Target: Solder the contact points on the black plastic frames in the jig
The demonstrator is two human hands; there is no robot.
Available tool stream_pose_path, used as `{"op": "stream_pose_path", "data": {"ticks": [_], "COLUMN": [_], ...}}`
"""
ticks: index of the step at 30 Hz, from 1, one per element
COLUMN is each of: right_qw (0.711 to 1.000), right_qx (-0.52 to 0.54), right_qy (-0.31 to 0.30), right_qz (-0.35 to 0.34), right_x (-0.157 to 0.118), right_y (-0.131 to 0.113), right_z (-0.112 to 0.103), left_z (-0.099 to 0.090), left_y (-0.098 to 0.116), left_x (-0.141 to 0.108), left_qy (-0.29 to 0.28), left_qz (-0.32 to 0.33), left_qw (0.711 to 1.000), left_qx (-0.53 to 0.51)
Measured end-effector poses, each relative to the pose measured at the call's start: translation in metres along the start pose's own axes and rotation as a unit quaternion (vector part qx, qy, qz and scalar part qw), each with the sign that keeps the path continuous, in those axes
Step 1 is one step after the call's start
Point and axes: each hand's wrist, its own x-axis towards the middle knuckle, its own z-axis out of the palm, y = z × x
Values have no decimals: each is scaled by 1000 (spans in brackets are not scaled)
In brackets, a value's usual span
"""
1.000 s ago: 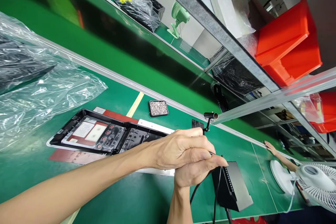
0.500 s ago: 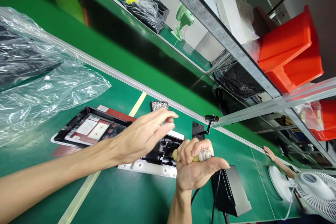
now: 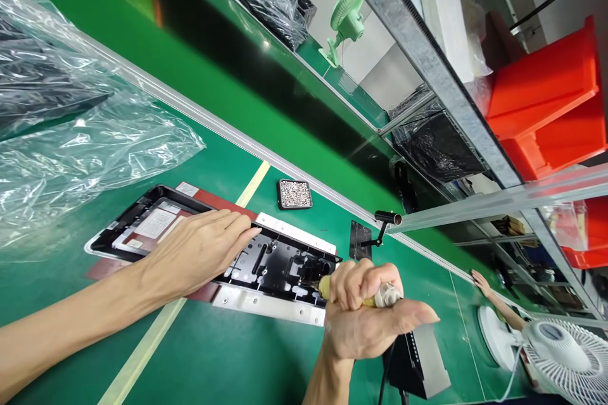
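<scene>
A long black plastic housing [image 3: 280,266] lies across the bench, its inside facing up, between two white fixture bars [image 3: 266,301]. My left hand [image 3: 202,247] lies over the middle of this housing, fingers together and bent onto its far rim. In a fist, my right hand [image 3: 363,310] grips a yellow-handled tool [image 3: 325,286], which looks like a soldering iron with a silvery collar by the thumb. Its working end points into the right end of the housing; the exact contact point is hard to make out.
Behind the housing stands a small black tray [image 3: 294,195] of tiny metal parts. A tube holder [image 3: 387,218] sits farther right, a black box [image 3: 418,361] with cables beside my right wrist. Plastic wrap [image 3: 95,158] covers the left. Another person's hand [image 3: 482,283] rests near a white fan [image 3: 555,354].
My left hand has moved left and down from the air onto the housing, uncovering the tray of parts. My right hand still grips the tool at the housing's right end.
</scene>
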Motion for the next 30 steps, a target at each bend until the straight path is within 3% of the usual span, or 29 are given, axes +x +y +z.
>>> {"op": "stream_pose_path", "data": {"ticks": [9, 16, 25, 30], "right_qw": [1000, 999, 999, 999], "right_qx": [-19, -20, -30, -26], "right_qy": [-12, -23, -15, -3], "right_qz": [-19, -22, -26, -18], "right_x": [-2, -2, -2, -3], "right_y": [0, -1, -1, -2], "right_z": [-1, -2, -1, -1], "left_z": [-1, 4, -2, -3], "left_y": [2, 1, 3, 3], "left_x": [4, 3, 7, 7], "left_qy": [-8, -54, -37, -63], "left_qz": [38, 14, -15, -9], "left_qw": [999, 998, 994, 993], "left_qx": [16, -11, -97, -98]}}
